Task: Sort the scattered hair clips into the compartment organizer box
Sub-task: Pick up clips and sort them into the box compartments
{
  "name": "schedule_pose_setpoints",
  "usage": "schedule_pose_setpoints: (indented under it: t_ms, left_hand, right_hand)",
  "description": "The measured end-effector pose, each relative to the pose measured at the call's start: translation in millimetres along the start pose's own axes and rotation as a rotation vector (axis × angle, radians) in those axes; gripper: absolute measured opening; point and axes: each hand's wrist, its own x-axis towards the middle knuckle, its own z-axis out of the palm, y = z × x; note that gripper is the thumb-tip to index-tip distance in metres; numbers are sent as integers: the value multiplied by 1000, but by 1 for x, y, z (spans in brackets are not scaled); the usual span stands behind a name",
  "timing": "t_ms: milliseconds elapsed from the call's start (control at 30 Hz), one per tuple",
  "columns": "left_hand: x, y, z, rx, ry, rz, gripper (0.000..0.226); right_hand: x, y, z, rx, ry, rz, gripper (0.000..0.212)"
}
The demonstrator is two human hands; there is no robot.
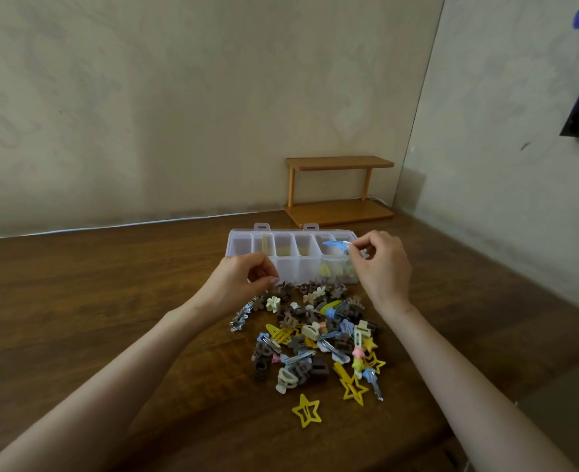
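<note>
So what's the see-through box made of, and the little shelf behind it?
The organizer box looks like clear, slightly frosted plastic: you can see clips through its walls. The small shelf seems to be wood with a smooth orange-brown finish, though it could be a wood-look coating.

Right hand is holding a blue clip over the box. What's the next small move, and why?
Probably lower the blue clip and release it into a right-end compartment of the organizer box: the right hand pinches it just above there, and a pile of clips waits on the table.
</note>
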Motion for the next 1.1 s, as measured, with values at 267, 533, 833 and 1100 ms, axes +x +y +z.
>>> schedule_pose_setpoints:
  t_ms: [267,533,833,1100]
  left_hand:
    - [0,-7,6,65,-193,-15,6]
    - [0,-6,10,258,-419,48,8]
    - [0,-7,10,258,-479,41,17]
    - [-1,-8,5,257,-568,20,21]
  right_hand:
    - [20,-3,20,-247,-174,-100,19]
    - [-7,5,-7,-24,-388,-340,2]
    - [0,-9,-15,-269,-867,-274,17]
    - [5,-13,-19,-321,-987,-283,13]
